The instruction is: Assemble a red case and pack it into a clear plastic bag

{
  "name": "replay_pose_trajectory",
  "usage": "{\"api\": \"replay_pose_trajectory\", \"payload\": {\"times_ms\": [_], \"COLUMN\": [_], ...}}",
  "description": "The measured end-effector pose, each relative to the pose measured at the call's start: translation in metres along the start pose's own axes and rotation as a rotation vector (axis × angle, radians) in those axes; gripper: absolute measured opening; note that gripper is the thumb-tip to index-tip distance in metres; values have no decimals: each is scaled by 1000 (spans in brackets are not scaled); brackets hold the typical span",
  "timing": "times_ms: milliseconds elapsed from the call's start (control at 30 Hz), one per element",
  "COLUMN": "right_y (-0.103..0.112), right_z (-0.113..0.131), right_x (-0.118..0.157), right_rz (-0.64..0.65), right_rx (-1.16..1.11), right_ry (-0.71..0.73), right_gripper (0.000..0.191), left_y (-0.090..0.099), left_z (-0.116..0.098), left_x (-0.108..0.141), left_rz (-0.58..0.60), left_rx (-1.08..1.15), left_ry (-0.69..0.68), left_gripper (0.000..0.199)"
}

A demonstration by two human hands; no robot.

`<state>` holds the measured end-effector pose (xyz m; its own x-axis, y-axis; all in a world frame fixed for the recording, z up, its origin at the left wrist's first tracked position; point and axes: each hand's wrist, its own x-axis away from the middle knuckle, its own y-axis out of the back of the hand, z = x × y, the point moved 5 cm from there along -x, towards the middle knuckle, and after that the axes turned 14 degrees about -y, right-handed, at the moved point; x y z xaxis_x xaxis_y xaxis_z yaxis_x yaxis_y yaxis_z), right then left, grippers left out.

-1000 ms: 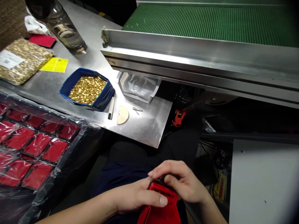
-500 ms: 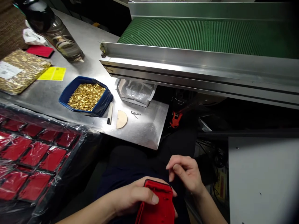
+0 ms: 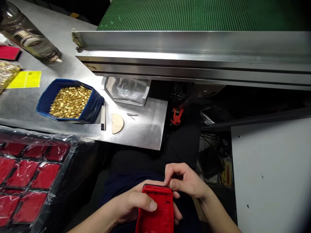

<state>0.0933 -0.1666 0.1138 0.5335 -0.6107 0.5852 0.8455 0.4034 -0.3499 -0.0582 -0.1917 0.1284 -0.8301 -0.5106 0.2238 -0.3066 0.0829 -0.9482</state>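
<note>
My left hand (image 3: 141, 202) is wrapped round a red plastic casing (image 3: 159, 215) with a black edge, its thumb pressed on the inside face. The casing's open inner side, with small posts along the wall, faces up toward me. At its top right corner, my right hand (image 3: 186, 179) pinches with thumb and forefinger against the edge. Whatever lies between those fingertips is too small to make out. A blue bin (image 3: 45, 102) full of small brass-coloured pieces (image 3: 70, 102) stands on the metal table beyond my left hand.
A wrapped tray of red casings (image 3: 36, 176) lies at left. On the metal table (image 3: 145, 129) are a half-round disc (image 3: 117, 123), a cutter (image 3: 103, 118), small metal pins (image 3: 132, 115) and a bottle (image 3: 31, 40). A green conveyor (image 3: 182, 16) crosses above; a white board (image 3: 272, 168) is at right.
My right hand has come left to the casing's top corner and now touches it. The casing is turned more upright and faces me more squarely. The view has shifted right.
</note>
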Motion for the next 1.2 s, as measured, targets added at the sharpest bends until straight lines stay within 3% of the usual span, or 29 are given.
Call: {"api": "replay_pose_trajectory", "payload": {"times_ms": [200, 300, 533, 700, 800, 967, 1200], "right_y": [-2, 1, 8, 9, 6, -4, 0], "right_z": [3, 16, 31, 33, 37, 33, 26], "right_x": [5, 14, 29, 26, 21, 19, 29], "right_rz": [-92, -166, -130, -192, -226, -170, -314], "right_rx": [43, 200, 384, 511, 481, 305, 309], "right_ry": [-105, -36, -15, -61, -26, -20, 36], "right_gripper": [33, 29, 15, 10, 7, 11, 5], "left_y": [-1, -2, -4, -3, -2, -2, -2], "left_z": [-1, -1, 0, 2, 3, 2, 2], "left_x": [-1, -1, -3, -5, -5, -4, -5], "left_rz": [3, 11, -5, -13, -23, -46, -47], "left_rx": [-18, -12, -31, -69, -78, -91, -99], "left_ry": [3, -2, 25, 52, 58, 53, 51], "left_gripper": [63, 64, 61, 60, 60, 58, 57]}}
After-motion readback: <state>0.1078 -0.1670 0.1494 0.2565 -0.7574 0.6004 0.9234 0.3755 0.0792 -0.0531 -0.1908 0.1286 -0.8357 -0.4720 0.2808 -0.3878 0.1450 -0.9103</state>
